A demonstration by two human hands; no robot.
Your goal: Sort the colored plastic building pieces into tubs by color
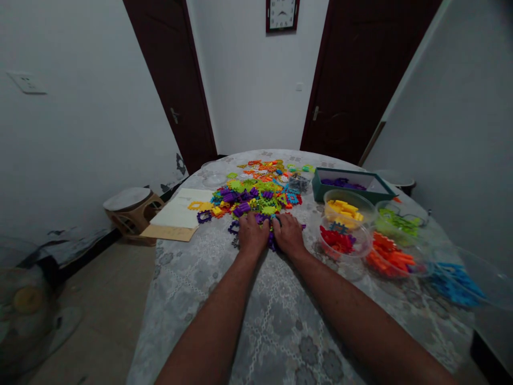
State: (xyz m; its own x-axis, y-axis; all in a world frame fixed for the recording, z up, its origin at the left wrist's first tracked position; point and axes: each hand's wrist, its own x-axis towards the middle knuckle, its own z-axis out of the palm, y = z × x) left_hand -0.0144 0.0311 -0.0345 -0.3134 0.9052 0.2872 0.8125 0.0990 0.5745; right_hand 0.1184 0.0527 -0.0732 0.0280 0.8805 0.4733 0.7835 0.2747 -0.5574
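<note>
White walls (248, 80) and two dark doors (172, 80) close off the far end of the room. Before me a round table (272, 321) under a grey patterned cloth fills most of the view. Beyond my hands a pile (260, 192) of plastic pieces in green, purple, orange and yellow spreads over its middle.

To the right stand a teal box (320, 187) with purple pieces inside and a cluster of clear bowls: yellow (348, 192), red (366, 240), green (401, 206), orange (417, 264) and blue (481, 267), each named for the pieces in it. A pale sheet (180, 211) lies at the left edge of the table, with a stool (130, 200) on the floor beside it. A clock (282, 13) hangs on the far wall.

My left hand (252, 232) and right hand (289, 234) lie side by side, palms down, at the near edge of the pile. Their fingers bend over loose purple pieces (262, 218). Whether either hand has closed on a piece I cannot tell, since the backs of my hands hide the fingertips.
</note>
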